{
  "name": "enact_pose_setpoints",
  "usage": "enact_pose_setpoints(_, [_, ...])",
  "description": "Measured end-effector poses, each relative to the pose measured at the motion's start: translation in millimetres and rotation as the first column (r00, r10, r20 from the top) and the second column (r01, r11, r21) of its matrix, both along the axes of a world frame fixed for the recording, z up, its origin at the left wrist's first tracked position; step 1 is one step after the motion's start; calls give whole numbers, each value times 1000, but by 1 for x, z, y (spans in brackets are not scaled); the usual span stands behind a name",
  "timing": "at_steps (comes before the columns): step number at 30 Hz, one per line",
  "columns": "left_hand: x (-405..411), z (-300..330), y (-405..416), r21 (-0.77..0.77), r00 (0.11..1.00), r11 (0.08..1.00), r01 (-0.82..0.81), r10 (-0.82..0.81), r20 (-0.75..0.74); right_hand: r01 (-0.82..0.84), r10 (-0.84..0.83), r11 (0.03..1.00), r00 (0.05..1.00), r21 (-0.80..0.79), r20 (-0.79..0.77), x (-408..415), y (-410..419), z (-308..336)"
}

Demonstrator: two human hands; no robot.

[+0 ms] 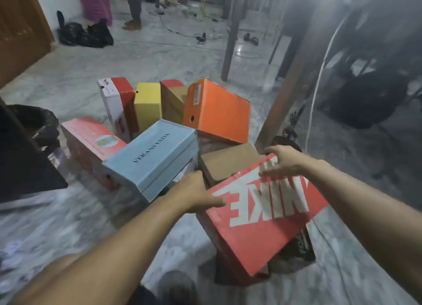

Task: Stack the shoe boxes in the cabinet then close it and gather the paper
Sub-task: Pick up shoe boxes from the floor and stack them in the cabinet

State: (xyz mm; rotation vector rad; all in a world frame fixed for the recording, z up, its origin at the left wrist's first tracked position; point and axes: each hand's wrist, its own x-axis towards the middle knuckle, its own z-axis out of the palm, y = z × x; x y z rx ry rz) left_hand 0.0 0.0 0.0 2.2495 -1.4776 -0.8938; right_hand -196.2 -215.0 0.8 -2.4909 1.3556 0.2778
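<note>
Several shoe boxes lie on the marble floor. Nearest me is a red Nike box [262, 215], tilted. My left hand [196, 192] grips its left edge, thumb on the lid. My right hand [280, 161] rests on its far right corner, fingers spread over the lid. Left of it lies a light blue box [153, 156], with a pink-red box [91, 142] beyond that. A brown box [226, 161] sits behind the Nike box. Farther back stand an orange box [217, 113], a yellow box [147, 103], a red-and-white box [116, 99] and a brown-red box [173, 99].
A dark cabinet panel [20, 158] is at the left edge, with a black plastic bag [38, 124] behind it. Glass and a wooden frame [294, 76] rise on the right. A table leg [230, 35], cables, a pink basket [96, 5] and a person's legs [134, 5] are farther back.
</note>
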Motion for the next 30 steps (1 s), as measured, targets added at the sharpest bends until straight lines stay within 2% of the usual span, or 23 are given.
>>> enact_pose_setpoints(3, [-32, -19, 4, 108, 976, 979, -171, 183, -116, 69, -69, 998, 998, -2, -5, -37, 2, -7])
enact_pose_setpoints(5, [-42, -53, 0, 138, 946, 965, -221, 247, -212, 145, -144, 989, 989, 20, -29, -59, 1, -16])
enact_pose_setpoints(10, [-83, -55, 12, 201, 798, 947, -250, 319, -512, 251, -256, 961, 966, 116, 32, -90, 2, -25])
enact_pose_setpoints(13, [-92, -60, 17, 115, 724, 937, -329, 328, -606, 261, -268, 961, 961, 90, 74, -95, 7, -24])
enact_pose_setpoints(16, [-88, -49, 22, 30, 741, 917, -398, 340, -579, 253, -255, 967, 961, 29, 106, -92, 14, -8])
enact_pose_setpoints(19, [-70, -28, 30, -62, 787, 921, -385, 293, -542, 219, -217, 976, 964, 8, 154, -82, 26, 21])
enact_pose_setpoints(25, [-16, 38, 71, -130, 812, 934, -332, 212, -544, 119, -160, 981, 943, 153, 292, -45, 64, 80])
enact_pose_setpoints(27, [7, 52, 91, -124, 832, 931, -344, 241, -500, 37, -104, 978, 940, 206, 324, -31, 79, 96])
enact_pose_setpoints(30, [38, 70, 124, -125, 838, 898, -422, 333, -433, -96, 17, 975, 931, 200, 365, -7, 98, 111])
